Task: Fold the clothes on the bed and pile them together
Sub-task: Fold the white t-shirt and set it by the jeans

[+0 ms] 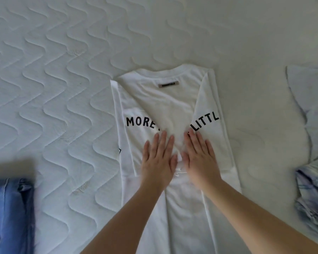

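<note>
A white T-shirt [165, 103] with black lettering lies flat on the bed, collar away from me, both sides folded inward so they meet in the middle. My left hand [157, 160] rests flat on the left folded flap, fingers spread. My right hand [200, 158] lies flat on the right flap beside it, thumbs nearly touching. Neither hand grips the cloth.
The quilted white mattress [62, 79] stretches left and beyond the shirt. Blue jeans [9, 213] lie at the lower left edge. A pale blue-white tie-dye garment [312, 143] lies crumpled along the right edge.
</note>
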The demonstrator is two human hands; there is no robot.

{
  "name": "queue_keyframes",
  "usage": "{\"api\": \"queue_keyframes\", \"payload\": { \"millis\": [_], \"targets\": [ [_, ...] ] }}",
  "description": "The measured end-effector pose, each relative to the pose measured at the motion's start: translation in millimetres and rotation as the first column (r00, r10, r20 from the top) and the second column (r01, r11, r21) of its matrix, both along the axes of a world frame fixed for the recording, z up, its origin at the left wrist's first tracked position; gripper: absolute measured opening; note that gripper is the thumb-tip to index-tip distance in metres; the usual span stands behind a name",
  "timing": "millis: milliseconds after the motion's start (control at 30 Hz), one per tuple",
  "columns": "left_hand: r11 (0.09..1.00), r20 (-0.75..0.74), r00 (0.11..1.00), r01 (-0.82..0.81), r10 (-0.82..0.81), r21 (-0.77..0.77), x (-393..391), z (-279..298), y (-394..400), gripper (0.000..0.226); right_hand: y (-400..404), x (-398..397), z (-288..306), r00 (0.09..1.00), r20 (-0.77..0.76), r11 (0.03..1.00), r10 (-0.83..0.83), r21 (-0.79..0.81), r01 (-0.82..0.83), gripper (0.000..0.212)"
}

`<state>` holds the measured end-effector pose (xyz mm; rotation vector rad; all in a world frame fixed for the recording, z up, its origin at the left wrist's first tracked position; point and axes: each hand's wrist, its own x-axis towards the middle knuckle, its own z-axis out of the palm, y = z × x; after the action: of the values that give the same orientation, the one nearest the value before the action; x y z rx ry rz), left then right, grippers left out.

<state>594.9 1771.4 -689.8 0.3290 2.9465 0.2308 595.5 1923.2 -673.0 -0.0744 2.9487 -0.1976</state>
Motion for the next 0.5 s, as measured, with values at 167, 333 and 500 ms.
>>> {"api": "queue_keyframes", "payload": {
  "millis": [167, 333, 500],
  "targets": [
    [0.994, -0.086, 0.99, 0.111, -0.11, 0.001, 23, 9, -5, 0.057, 7, 49, 8, 0.997, -0.066, 0.997, 0.05, -0.047, -0.053, 0.052],
    [0.978, -0.112, 0.973, 0.208, -0.204, 0.03, 97, 3, -8, 0.056, 24, 118, 6, 0.999, -0.011, 0.997, -0.049, -0.059, 0.048, 0.057],
    [0.953, -0.013, 0.954, 0.3, -0.3, 0.032, 182, 5, -11, 0.056, 37, 183, 13, 0.99, 0.118, 0.995, 0.082, -0.073, -0.074, 0.06]
  ]
}}
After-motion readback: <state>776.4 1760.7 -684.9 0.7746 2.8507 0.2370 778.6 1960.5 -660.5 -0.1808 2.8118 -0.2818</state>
